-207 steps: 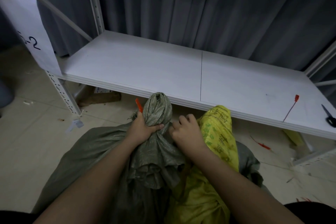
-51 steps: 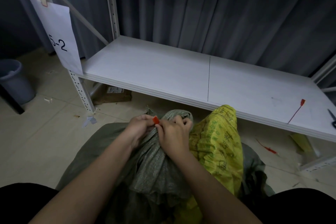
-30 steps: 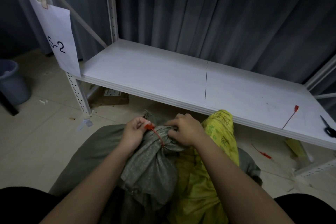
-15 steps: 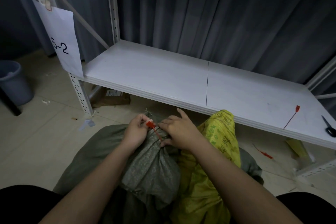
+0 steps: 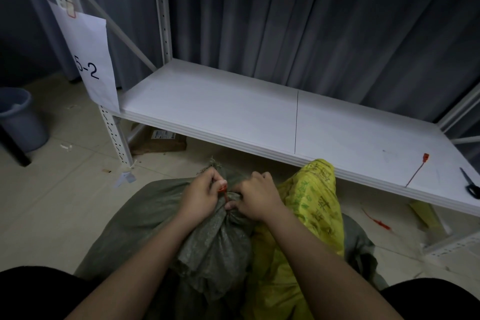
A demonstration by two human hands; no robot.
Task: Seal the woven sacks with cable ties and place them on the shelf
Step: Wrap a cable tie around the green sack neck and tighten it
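Observation:
A grey-green woven sack (image 5: 213, 241) stands on the floor in front of me, its neck bunched up. A red cable tie (image 5: 222, 189) runs round that neck. My left hand (image 5: 200, 196) pinches the tie's red head at the top of the bunch. My right hand (image 5: 255, 199) grips the gathered neck just right of the tie, fingers curled. A yellow woven sack (image 5: 311, 205) leans against the green one on the right. The white shelf (image 5: 233, 112) lies beyond the sacks.
A spare red cable tie (image 5: 417, 170) and black scissors (image 5: 470, 187) lie at the shelf's right end. Another red tie (image 5: 376, 219) lies on the floor below. A paper sign marked 5-2 (image 5: 91, 65) hangs on the left post; a grey bin (image 5: 18, 117) stands far left.
My right hand, with fingers spread half a second ago, has curled onto the sack's neck beside the tie. My left hand keeps its pinch on the tie's head.

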